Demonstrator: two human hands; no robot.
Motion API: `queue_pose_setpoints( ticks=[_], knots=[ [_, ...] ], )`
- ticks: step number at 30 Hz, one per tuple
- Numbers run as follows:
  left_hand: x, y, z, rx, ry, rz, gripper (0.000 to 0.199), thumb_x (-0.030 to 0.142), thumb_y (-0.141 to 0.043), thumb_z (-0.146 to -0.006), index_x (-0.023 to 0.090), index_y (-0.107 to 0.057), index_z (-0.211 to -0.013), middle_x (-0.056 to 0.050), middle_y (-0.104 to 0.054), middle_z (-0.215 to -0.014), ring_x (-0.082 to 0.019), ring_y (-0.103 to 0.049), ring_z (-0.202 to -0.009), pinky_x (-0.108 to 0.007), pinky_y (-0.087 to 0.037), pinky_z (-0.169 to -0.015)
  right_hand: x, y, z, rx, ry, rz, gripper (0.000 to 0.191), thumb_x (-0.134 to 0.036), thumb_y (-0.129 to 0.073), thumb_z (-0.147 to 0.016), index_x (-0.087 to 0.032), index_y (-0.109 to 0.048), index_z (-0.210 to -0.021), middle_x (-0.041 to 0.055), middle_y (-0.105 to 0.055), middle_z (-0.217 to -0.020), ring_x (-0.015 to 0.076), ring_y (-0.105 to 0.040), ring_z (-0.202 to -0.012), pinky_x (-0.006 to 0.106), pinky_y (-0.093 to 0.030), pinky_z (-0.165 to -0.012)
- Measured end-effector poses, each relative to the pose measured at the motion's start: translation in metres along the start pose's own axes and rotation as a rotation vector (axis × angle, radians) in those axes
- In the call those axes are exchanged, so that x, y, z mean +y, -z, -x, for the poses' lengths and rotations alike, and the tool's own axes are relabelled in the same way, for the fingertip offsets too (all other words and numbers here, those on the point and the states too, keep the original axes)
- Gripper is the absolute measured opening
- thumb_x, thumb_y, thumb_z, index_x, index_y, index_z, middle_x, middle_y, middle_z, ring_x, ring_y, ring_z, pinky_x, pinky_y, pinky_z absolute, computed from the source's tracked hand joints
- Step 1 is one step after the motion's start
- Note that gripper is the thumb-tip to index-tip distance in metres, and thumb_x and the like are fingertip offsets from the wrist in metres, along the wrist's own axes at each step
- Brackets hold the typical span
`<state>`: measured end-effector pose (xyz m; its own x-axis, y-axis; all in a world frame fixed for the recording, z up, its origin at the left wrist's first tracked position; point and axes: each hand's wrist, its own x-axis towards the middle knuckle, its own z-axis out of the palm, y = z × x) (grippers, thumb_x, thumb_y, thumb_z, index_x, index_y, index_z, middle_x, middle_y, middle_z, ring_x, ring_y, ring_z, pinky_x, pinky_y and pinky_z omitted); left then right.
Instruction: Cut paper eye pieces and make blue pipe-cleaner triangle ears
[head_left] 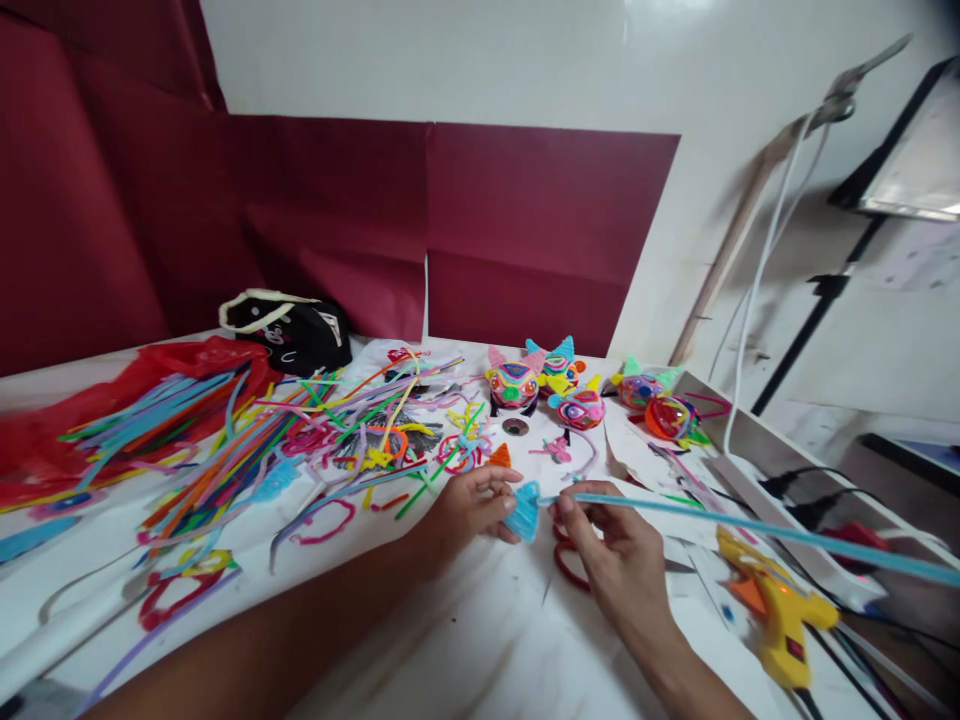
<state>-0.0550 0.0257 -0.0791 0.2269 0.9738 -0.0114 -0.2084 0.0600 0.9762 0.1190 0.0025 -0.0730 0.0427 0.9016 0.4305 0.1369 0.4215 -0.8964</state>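
Observation:
Between the fingers of my left hand point(476, 500) is a light blue triangular piece point(523, 512) with wound, ribbed sides, its point upward. My right hand point(619, 545) pinches a light blue pipe cleaner point(720, 520) close to that piece; the pipe cleaner's long free end runs off to the right edge. Just behind my left fingertips shows an orange wound triangle point(500, 457). Red-handled scissors point(571, 565) lie under my right hand, partly hidden by it.
Loose coloured pipe cleaners point(217, 440) cover the left side. Several decorated animal heads point(514, 385) stand at the back. A yellow glue gun point(784, 610) lies at right by a white power strip point(795, 530) with cables. A black bag point(289, 335) sits at back left.

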Motion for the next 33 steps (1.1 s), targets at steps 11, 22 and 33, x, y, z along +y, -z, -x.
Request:
queue_pose_setpoints(
  ticks=[11,22,33],
  knots=[
    [0.001,-0.001,0.003,-0.06,0.036,0.056,0.043,0.02,-0.069,-0.066,0.015,-0.06,-0.108,-0.002,-0.049,-0.085,-0.016,-0.059,-0.073,-0.035,-0.054,-0.064,-0.003,-0.004,0.003,-0.101,0.012,0.108,0.016,-0.036,-0.056,-0.082,-0.019,-0.058,-0.081,-0.0011,-0.058,-0.063,0.011,-0.05,-0.05,0.02,-0.039,-0.043],
    [0.0,-0.001,0.002,-0.136,0.051,0.072,0.036,0.018,-0.068,-0.067,0.017,-0.059,-0.102,-0.004,-0.055,-0.089,-0.016,-0.06,-0.073,-0.031,-0.054,-0.064,-0.004,-0.007,0.008,-0.127,0.243,0.291,0.01,-0.016,-0.051,-0.078,-0.02,-0.058,-0.073,-0.0016,-0.059,-0.068,0.0124,-0.054,-0.06,0.022,-0.04,-0.053],
    [-0.004,-0.006,0.005,-0.098,-0.015,-0.016,0.037,0.035,-0.071,-0.069,0.016,-0.059,-0.098,-0.004,-0.059,-0.084,-0.015,-0.06,-0.065,-0.029,-0.054,-0.054,0.004,-0.011,0.006,-0.232,0.274,0.209,0.013,-0.008,-0.051,-0.072,-0.02,-0.057,-0.073,0.0013,-0.055,-0.077,0.0145,-0.054,-0.069,0.025,-0.042,-0.06]
  ],
)
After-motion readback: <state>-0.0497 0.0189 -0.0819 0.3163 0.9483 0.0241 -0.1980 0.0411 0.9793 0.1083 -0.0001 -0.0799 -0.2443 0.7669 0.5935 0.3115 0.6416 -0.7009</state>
